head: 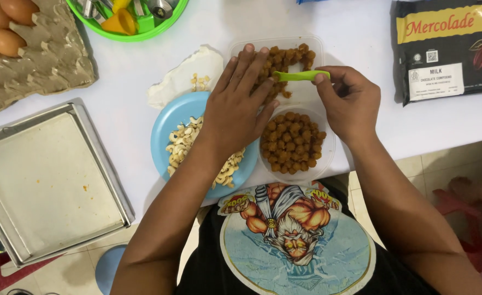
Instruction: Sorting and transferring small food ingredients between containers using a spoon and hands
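My left hand (235, 109) lies flat, fingers spread, over a clear plastic container (311, 94) that holds small brown balls (284, 59) at its far end. My right hand (347, 101) pinches a small green plastic tool (300, 76) held level across that container. Just in front, a round clear bowl (328, 150) is full of the same brown balls (291, 143). A blue plate (167, 131) with cashew pieces (182, 141) lies under my left wrist.
A metal baking tray (44, 180) overhangs the table's left front edge. An egg carton with brown eggs (11, 38) sits far left. A green bowl of small moulds (126, 19) is at the back. A white wrapper (181, 79) with nut bits and a dark chocolate package (448, 49) lie on the white table.
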